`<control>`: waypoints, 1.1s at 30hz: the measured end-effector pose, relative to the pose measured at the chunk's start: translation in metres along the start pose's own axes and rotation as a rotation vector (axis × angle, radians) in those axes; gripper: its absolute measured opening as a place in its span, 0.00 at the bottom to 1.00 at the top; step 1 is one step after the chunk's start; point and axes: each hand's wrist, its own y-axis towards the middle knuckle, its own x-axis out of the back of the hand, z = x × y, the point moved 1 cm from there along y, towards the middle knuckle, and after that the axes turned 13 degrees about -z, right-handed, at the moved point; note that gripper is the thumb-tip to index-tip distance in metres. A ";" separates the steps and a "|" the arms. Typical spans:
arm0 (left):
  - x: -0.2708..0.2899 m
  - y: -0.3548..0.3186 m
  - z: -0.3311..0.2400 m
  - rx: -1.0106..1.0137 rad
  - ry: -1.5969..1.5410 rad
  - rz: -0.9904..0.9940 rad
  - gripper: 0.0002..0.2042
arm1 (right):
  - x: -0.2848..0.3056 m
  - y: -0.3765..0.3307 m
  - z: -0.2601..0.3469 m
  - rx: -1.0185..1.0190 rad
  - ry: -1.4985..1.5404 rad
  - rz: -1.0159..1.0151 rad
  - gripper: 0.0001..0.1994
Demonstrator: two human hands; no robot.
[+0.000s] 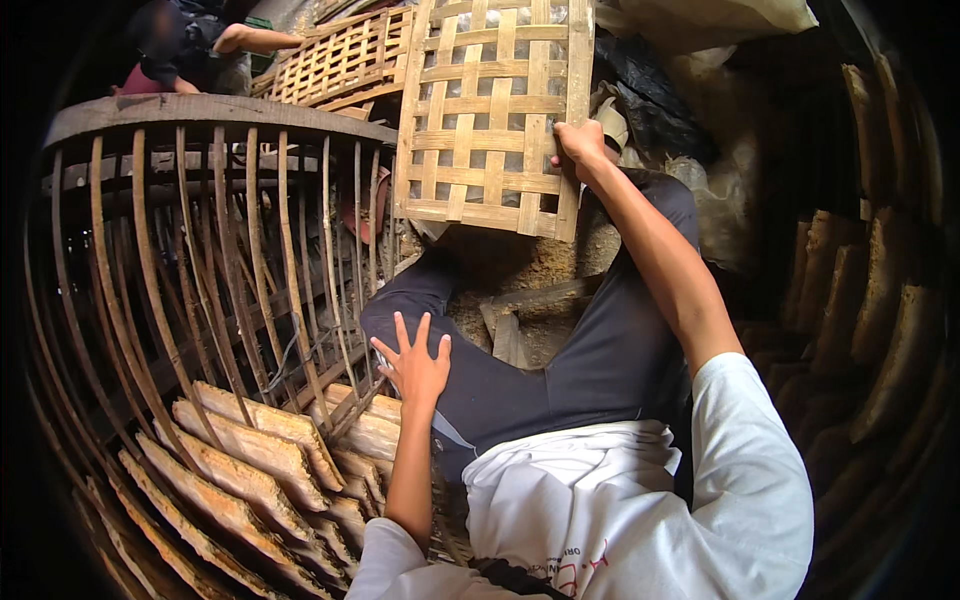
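A rectangular woven bamboo tray (497,105) stands tilted between and beyond my knees, its open lattice facing me. My right hand (583,148) grips the tray's right edge, with its fingers wrapped round the frame. Fingers spread, my left hand (418,372) lies on or just above my left thigh and holds nothing. Something pale and translucent shows through gaps in the lattice, too unclear to name.
On my left rises a wooden slatted rack (220,112). Rough-edged pale slabs (250,460) stand in rows beside it, with more slabs (870,290) in shadow on the right. Another woven tray (340,62) and a person (190,50) are at the far left. Plastic sheeting (715,110) lies beyond my right knee.
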 end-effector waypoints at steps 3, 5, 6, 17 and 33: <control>-0.008 0.009 0.007 0.027 -0.060 -0.045 0.29 | -0.013 0.012 -0.007 -0.004 0.012 0.034 0.12; -0.010 0.014 0.007 0.023 -0.045 -0.073 0.29 | -0.016 0.014 -0.004 0.027 0.001 0.081 0.21; -0.010 0.019 0.007 0.034 -0.053 -0.075 0.29 | -0.019 0.020 -0.004 0.191 -0.183 -0.039 0.24; -0.006 0.034 -0.004 0.092 0.033 -0.048 0.27 | 0.037 0.065 0.071 0.686 -0.688 -0.188 0.39; -0.005 0.047 -0.027 0.108 0.220 -0.035 0.25 | 0.223 0.297 -0.098 0.372 -1.336 -0.008 0.36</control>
